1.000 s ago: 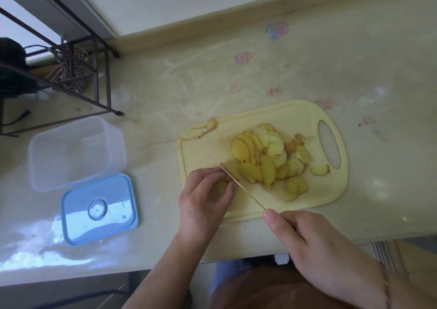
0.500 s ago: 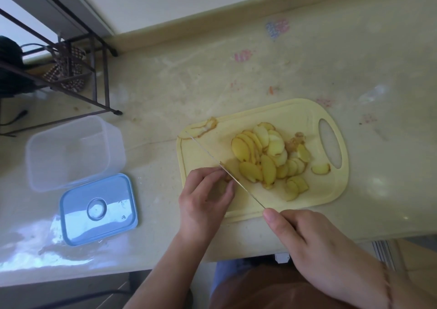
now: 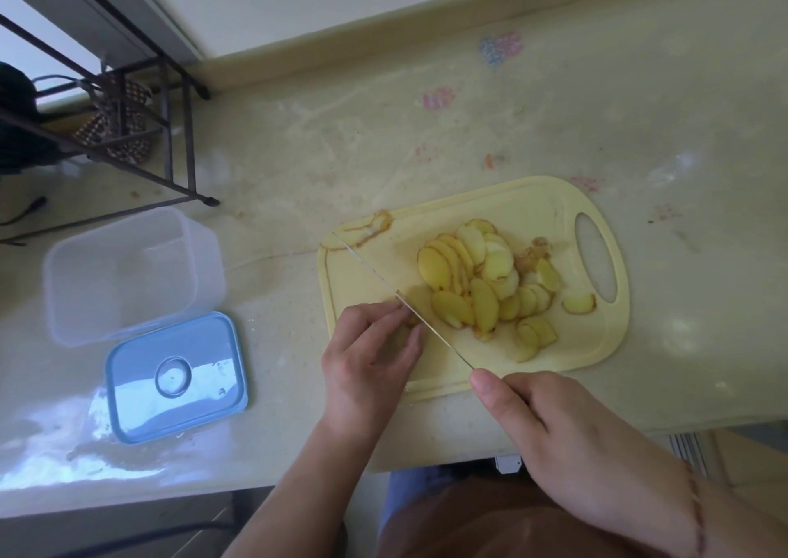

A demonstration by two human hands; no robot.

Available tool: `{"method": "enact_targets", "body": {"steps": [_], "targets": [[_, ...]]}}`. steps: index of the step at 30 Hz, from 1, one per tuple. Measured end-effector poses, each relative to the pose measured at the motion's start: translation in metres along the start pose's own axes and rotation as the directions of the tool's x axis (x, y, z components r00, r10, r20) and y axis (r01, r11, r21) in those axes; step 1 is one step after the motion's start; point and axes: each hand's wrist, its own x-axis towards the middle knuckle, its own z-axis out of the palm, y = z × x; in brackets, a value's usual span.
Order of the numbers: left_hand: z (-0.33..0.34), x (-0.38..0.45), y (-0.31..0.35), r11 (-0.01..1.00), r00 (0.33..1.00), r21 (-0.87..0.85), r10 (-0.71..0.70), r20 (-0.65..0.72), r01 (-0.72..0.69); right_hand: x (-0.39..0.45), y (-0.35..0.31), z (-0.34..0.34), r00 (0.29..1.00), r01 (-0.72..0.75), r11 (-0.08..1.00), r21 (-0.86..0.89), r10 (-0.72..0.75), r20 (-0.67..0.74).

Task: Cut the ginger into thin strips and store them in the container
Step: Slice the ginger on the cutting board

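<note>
A pile of yellow ginger slices [image 3: 477, 288] lies on the pale yellow cutting board [image 3: 533, 207]. My left hand [image 3: 371, 357] holds down a small piece of ginger [image 3: 410, 320] with curled fingertips at the board's near left part. My right hand [image 3: 567, 438] grips the knife's handle, index finger stretched along the spine. The knife [image 3: 401, 297] has its thin blade running diagonally from my right hand to the board's far left corner, right beside my left fingertips. The clear plastic container [image 3: 128, 271] stands open on the counter at the left.
The container's blue lid [image 3: 177, 376] lies flat in front of it. Ginger peel scraps [image 3: 371, 227] sit at the board's far left corner. A black wire rack [image 3: 128, 122] stands at the back left. The counter's front edge runs just below my hands.
The knife blade has shifted slightly against the ginger piece under my left fingers. Both hands stay in nearly the same place.
</note>
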Motion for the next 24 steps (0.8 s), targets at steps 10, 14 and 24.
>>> {"method": "enact_targets", "body": {"steps": [10,14,24], "targets": [[-0.001,0.000,-0.003,0.999,1.000,-0.043,0.007,0.023,-0.006,0.003,-0.004,0.002,0.999,-0.026,1.000,0.008,0.025,0.027],[-0.001,0.000,-0.007,0.999,0.999,-0.037,0.009,0.036,-0.008,0.004,0.000,0.004,0.999,-0.037,0.999,0.027,0.036,0.022],[-0.001,-0.003,-0.013,0.999,0.999,-0.035,0.012,0.048,-0.010,0.006,0.004,0.015,1.000,-0.023,0.998,0.061,0.023,0.007]]}}
